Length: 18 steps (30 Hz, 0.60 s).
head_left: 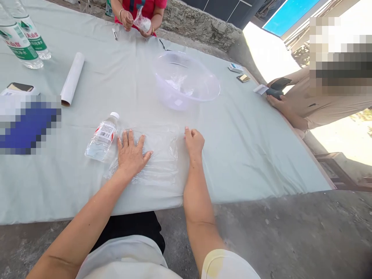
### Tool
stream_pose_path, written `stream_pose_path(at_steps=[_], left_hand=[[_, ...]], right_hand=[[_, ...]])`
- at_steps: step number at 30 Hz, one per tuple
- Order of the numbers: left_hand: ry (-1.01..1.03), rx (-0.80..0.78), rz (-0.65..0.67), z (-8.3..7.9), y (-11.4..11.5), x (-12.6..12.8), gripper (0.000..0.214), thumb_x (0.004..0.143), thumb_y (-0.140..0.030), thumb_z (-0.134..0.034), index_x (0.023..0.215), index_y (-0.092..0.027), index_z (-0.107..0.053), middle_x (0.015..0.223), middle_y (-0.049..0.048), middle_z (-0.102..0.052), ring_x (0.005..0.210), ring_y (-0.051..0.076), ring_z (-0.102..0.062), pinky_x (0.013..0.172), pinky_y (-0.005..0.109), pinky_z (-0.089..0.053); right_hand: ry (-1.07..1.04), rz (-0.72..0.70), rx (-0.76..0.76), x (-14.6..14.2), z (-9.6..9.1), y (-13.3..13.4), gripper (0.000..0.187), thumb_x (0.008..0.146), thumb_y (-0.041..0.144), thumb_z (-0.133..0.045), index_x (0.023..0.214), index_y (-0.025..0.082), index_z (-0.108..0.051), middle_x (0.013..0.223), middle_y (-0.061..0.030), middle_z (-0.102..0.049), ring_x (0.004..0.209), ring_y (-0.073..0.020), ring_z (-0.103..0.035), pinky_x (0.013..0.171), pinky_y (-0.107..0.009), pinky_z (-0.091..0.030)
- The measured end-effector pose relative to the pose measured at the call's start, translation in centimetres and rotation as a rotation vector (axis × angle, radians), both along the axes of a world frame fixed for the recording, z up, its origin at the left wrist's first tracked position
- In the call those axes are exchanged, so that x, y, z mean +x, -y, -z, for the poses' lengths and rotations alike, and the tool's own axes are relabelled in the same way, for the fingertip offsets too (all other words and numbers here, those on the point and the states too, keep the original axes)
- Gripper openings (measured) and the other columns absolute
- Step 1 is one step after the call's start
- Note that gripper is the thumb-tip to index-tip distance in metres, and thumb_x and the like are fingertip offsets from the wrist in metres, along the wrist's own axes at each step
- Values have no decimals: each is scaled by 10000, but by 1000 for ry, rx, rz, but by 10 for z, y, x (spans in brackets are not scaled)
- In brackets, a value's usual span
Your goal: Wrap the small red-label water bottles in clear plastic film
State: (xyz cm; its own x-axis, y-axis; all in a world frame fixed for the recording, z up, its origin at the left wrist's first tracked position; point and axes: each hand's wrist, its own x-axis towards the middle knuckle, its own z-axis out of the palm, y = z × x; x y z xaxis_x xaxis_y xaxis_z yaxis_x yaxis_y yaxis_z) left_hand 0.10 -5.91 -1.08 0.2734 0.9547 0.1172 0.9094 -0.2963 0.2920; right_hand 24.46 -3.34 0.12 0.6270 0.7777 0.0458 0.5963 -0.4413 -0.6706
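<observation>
My left hand (130, 155) lies flat with its fingers spread on a clear plastic bag (161, 155), pressing it to the table. The bag is thin and wrinkled, with its outline hard to see against the cloth. Just past the bag's right edge is my right hand (194, 142), its fingers curled in and the thumb pointing away from me. Whatever those fingers may hold is hidden. A small clear bottle (102, 135) with a white cap and a red-and-white label is left of my left hand. Beyond my hands stands a translucent basin (187, 83) with crumpled clear plastic inside.
A pale cloth (247, 155) covers the table. Large water bottles (21, 44), a white roll (72, 79) and a phone (19, 87) are at left. Small items (236, 68) lie right of the basin. Across, a person in red handles a plastic bag (143, 22); another person stands right.
</observation>
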Motion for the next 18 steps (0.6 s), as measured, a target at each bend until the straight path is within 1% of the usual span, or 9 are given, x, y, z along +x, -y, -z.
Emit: stream_pose_path(at_steps=[2,3,6,8,11,13,15,16,18], left_hand=[[5,4,-12,1,0,0,637,922,-523,-521,1474,-207,-477,1632,215,-261,1522,449,-163,1181,676,-162],[8,6,-17,1,0,0,640,922,-527,-519,1474,-207,-476,1632,218,-256,1522,452,-161,1179,678,-163],[14,6,-27,1,-1,-1,642,923,-528,-519,1473,-200,-478,1633,228,-246,1519,460,-161,1175,682,-160],[13,-2,-36,0,-2,-2,648,922,-536,-517,1477,-204,-474,1637,222,-241,1520,458,-159,1173,686,-161],[6,-16,-58,-1,-2,-2,676,914,-572,-515,1489,-221,-461,1642,200,-244,1524,451,-149,1174,685,-164],[5,-27,-65,0,-2,-2,697,904,-591,-523,1492,-221,-463,1640,194,-256,1524,449,-153,1183,675,-155],[20,-36,-61,1,-2,-2,710,893,-595,-548,1486,-212,-475,1637,195,-267,1522,450,-160,1195,666,-141],[31,-38,-58,2,-3,-2,715,886,-592,-566,1481,-206,-482,1634,199,-272,1521,451,-163,1199,665,-130],[73,-42,-51,1,-3,-2,726,864,-574,-619,1467,-187,-498,1627,214,-281,1520,455,-163,1204,673,-110]], right_hand=[[14,-104,-106,-9,-3,5,450,852,636,-472,746,214,-590,841,-50,-692,746,-184,-583,708,-310,-438],[25,-173,-124,-14,-4,7,417,826,619,-522,746,215,-595,861,-47,-691,757,-184,-585,707,-306,-435],[-1,-300,-63,-26,-2,5,268,806,485,-563,771,221,-591,887,-22,-685,784,-173,-599,713,-290,-438],[-98,-251,-8,-25,1,3,236,820,453,-537,778,222,-560,851,-2,-681,708,-149,-599,694,-282,-444],[-232,-85,31,-9,2,3,215,811,433,-563,801,221,-530,778,15,-672,545,-117,-541,644,-283,-447],[-194,74,80,2,-2,5,169,811,380,-562,805,216,-520,764,4,-665,528,-118,-518,645,-294,-454],[-89,183,214,3,-12,8,137,833,348,-527,829,210,-528,840,-26,-675,607,-130,-557,686,-303,-473],[-52,167,279,-4,-19,8,149,848,354,-513,854,208,-540,888,-38,-679,655,-135,-579,710,-306,-483],[-41,-27,330,-33,-35,7,225,886,414,-493,940,211,-574,924,-40,-685,711,-145,-609,739,-314,-499]])
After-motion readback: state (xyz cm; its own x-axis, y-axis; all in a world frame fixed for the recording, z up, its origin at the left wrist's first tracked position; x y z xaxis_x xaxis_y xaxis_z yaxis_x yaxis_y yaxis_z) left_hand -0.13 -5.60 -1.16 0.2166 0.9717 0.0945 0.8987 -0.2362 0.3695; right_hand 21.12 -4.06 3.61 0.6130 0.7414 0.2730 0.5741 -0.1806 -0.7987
